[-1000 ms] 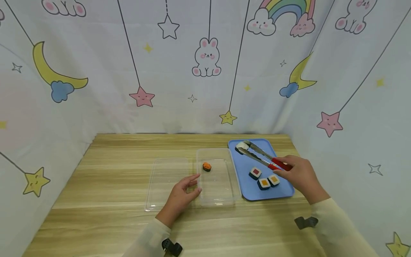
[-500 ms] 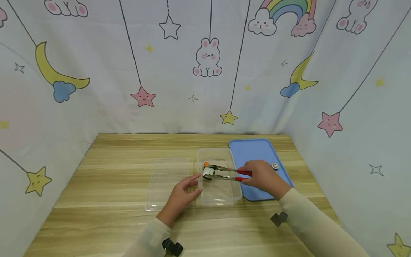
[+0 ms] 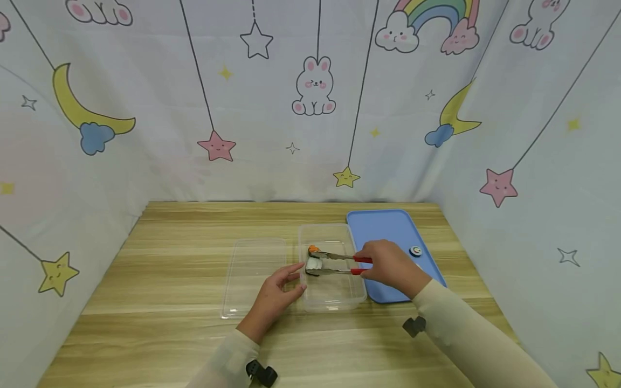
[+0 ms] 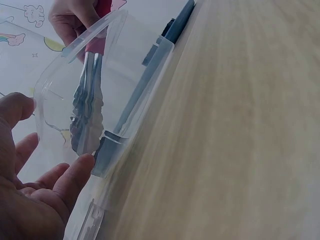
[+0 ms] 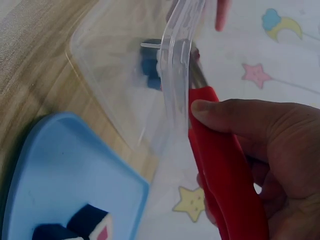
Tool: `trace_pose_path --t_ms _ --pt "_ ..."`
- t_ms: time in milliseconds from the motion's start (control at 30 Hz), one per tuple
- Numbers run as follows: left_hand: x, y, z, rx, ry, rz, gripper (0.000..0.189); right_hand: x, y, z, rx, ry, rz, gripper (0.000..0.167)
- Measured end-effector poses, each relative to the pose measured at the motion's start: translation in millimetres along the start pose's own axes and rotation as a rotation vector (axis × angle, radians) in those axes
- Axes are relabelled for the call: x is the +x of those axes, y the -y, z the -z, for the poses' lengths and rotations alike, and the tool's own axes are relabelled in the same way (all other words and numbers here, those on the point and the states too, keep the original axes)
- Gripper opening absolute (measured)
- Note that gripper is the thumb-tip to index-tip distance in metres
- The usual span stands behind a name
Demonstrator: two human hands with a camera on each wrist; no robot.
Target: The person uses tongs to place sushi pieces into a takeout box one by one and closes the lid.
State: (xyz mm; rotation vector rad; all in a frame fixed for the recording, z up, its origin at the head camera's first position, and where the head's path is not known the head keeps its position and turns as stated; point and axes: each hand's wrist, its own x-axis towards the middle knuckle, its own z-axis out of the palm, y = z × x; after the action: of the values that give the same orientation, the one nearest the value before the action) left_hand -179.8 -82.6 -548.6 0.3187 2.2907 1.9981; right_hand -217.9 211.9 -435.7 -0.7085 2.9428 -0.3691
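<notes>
My right hand [image 3: 392,265] grips the red handles of metal kitchen tongs [image 3: 335,271], thumb on a handle in the right wrist view. The tongs reach into a clear plastic container [image 3: 335,309], with their tips on either side of a white-topped sushi piece [image 3: 314,263] at its left side. Just behind that piece is an orange-topped sushi [image 3: 312,248], partly covered by the upper tong arm. My left hand [image 3: 271,296] is at the container's left wall, fingers spread and loosely bent, fingertips right at the wall in the left wrist view.
A clear plastic lid [image 3: 254,280] lies left of the container. To the right, a blue tray [image 3: 375,226] carries a small round sushi roll [image 3: 415,251]; the right wrist view shows more rolls [image 5: 90,221]. A patterned curtain [image 3: 262,178] closes off the back and sides.
The tongs carried the white-topped sushi from the tray leftward into the container. Over the last half second my right hand shifted slightly further left. My left hand stayed at the container.
</notes>
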Motion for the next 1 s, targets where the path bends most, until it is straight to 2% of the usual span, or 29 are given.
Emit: trace_pose_path --t_ms 233,367,500,633,833,1000 --pt "0.1 -0.2 -2.5 -0.003 -0.015 -0.014 0.052 -13.3 -14.3 8.4 0.107 -0.067 -0.061 0.04" --pt "-3.9 -13.8 -6.1 0.006 -0.045 0.005 0.052 -28.5 -36.2 17.4 0.115 -0.171 -0.096 0.047" --pt "-3.4 -13.7 -7.1 0.022 -0.059 0.018 0.051 -48.6 -66.8 25.1 0.111 -0.248 -0.165 0.052" --pt "1.4 -0.3 -4.2 0.019 -0.043 0.012 0.052 -72.8 -99.7 27.5 0.117 -0.26 -0.286 0.054" --pt "0.8 -1.1 -1.9 0.004 -0.022 0.004 0.052 -111.7 -139.6 19.1 0.108 -0.259 -0.401 0.054" --pt "0.8 -1.6 -1.8 -0.001 -0.01 0.007 0.052 -134.3 -158.7 9.4 0.112 -0.248 -0.46 0.053"
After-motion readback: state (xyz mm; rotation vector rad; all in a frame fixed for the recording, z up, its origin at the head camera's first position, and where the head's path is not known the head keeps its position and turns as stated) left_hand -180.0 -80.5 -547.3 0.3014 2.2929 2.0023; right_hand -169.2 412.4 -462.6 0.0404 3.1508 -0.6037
